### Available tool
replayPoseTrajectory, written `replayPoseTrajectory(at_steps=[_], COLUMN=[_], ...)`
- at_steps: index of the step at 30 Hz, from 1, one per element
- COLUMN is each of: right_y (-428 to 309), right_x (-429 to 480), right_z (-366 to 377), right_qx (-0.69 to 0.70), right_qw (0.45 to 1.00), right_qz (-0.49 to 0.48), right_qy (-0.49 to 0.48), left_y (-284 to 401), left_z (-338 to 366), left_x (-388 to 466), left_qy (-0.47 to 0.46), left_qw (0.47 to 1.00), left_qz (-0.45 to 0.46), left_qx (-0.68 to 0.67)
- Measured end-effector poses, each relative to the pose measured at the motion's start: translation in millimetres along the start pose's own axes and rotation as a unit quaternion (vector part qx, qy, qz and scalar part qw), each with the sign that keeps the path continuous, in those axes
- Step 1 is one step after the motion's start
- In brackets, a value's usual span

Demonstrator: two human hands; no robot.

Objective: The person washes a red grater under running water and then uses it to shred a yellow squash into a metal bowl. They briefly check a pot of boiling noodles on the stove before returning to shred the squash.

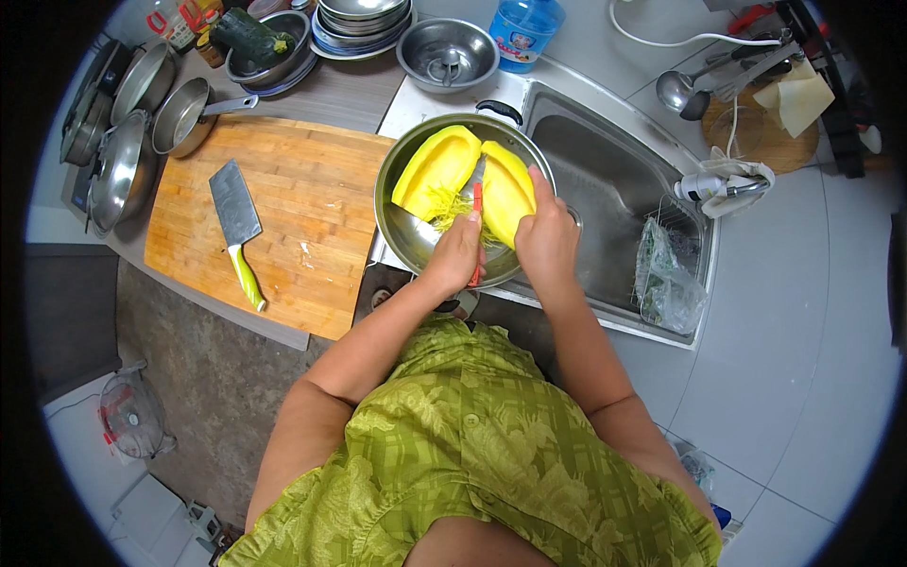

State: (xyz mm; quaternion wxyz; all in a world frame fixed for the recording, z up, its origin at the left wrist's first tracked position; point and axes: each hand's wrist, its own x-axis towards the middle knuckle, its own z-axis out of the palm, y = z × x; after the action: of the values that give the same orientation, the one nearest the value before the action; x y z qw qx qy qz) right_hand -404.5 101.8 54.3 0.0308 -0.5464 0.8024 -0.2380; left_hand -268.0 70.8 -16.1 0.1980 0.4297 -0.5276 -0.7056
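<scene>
My left hand (455,249) grips a narrow red tool (477,197), perhaps a peeler or shredder; my fingers hide much of it. In my right hand (549,234) is a peeled, hollowed yellow squash half (506,186), tilted over a wide stainless steel pot (405,237). A second hollowed half (434,170) leans against the pot's far left wall. Thin yellow-green shreds (453,207) lie between the two pieces, close to my left hand. The pot has black handles and sits at the sink's left edge.
A cleaver (236,205) with a green handle lies on the wooden cutting board (312,177) at left. The steel sink (602,184) is at right, with a wire basket and plastic bag (669,276). Behind stand a metal bowl (448,51), stacked dishes (363,28) and a blue bottle (524,32).
</scene>
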Motion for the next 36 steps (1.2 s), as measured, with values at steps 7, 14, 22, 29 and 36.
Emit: replayPoseTrajectory(at_steps=[7,14,22,29,36], right_y=[-3.1,-6.4,2.9,10.1,-0.5], right_x=[-12.0,-43.7,-23.2,6.1,-38.6], right_z=[-10.6,-25.3,-20.6,-6.6,-18.9], right_qx=[0.072,0.131,0.084,0.087,0.188], right_qw=[0.997,0.991,0.996,0.994,0.981], right_qz=[0.004,-0.023,0.013,0.068,-0.021], right_qy=[-0.033,-0.013,0.007,-0.005,-0.030], left_y=[8.6,-8.6,14.9,11.6,-3.4], left_z=[-3.4,-7.8,4.5,14.5,-9.0], left_x=[8.2,18.2,-1.3,-7.5,23.3], left_qy=[0.025,-0.001,-0.015,-0.002,0.027], left_qw=[0.992,0.997,0.999,0.996,0.991], left_qz=[-0.076,0.038,-0.015,-0.040,0.051], left_qx=[-0.102,-0.068,-0.043,-0.080,-0.122])
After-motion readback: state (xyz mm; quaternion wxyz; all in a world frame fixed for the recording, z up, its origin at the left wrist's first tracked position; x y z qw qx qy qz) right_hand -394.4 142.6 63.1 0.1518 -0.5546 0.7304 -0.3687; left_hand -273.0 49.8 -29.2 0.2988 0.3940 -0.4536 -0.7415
